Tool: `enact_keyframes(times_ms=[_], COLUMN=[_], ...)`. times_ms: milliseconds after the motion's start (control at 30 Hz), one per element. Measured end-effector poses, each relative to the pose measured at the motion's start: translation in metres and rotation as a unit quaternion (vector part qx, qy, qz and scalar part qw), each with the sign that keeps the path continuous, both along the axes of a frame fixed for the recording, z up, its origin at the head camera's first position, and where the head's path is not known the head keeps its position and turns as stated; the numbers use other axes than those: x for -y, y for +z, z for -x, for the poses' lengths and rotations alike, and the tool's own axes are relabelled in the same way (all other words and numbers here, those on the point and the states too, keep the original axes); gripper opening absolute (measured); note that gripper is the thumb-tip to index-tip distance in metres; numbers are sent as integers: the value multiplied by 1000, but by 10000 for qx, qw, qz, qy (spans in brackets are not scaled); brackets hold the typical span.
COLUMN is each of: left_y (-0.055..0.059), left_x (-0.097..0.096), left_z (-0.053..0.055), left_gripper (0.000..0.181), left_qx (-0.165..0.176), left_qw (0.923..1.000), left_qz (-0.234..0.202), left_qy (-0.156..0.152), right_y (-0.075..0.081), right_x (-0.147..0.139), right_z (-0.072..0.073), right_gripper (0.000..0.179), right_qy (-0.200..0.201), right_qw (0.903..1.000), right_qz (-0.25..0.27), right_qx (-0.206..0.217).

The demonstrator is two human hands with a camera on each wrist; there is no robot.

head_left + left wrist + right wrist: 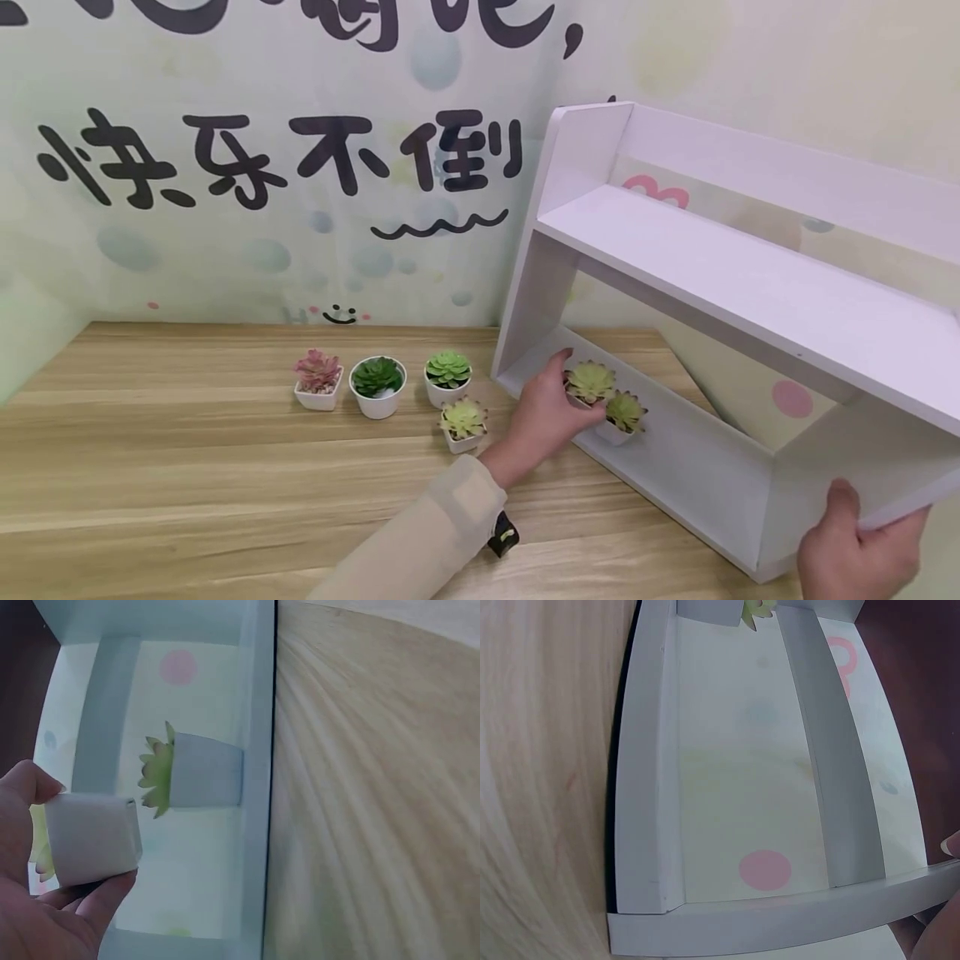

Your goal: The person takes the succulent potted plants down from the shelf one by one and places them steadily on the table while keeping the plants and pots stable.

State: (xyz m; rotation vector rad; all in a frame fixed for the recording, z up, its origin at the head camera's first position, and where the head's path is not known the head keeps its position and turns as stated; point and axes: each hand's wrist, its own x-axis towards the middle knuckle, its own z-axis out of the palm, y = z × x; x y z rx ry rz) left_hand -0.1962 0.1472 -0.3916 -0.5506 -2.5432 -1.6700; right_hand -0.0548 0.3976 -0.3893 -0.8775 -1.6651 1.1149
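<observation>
My left hand (542,415) pinches a small potted succulent (591,380) with yellow-green leaves, inside the lower tier of a white two-tier shelf (705,450). In the left wrist view its white square pot (94,838) sits between thumb and fingers, raised above the shelf board. Close beside it, a matching succulent (624,414) stands on the lower board, its pot partly covered by my fingers in the head view. My right hand (862,546) grips the front edge of the shelf's right side panel, thumb on the inner face. Only a bit of that hand (943,930) shows in the right wrist view.
Left of the shelf, on the wooden table (187,467), stand a pink succulent (318,373), a dark green one (378,379), a bright green one (448,371) and a yellow-green one (462,419). A wall with large lettering (337,150) rises behind. The shelf stands at an angle.
</observation>
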Motion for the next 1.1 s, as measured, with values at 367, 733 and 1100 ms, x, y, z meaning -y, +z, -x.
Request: enact_keyframes(times_ms=[367,733,1100], left_y=[5,13,11], left_x=[11,23,46], left_z=[-9,-19,-29], left_gripper=[66,57,53], left_qx=[-220,-262,-41], left_qw=[9997,9994,9985], left_qz=[55,-174,-508], left_qy=[4,-172,-182], right_y=[2,-1,-1], right_x=[2,1,0], right_z=[-1,-1,0], right_gripper=[43,41,42], right_qy=[8,-26,17], right_qw=[10000,10000,10000], right_qz=[6,17,7], right_qx=[96,-27,21])
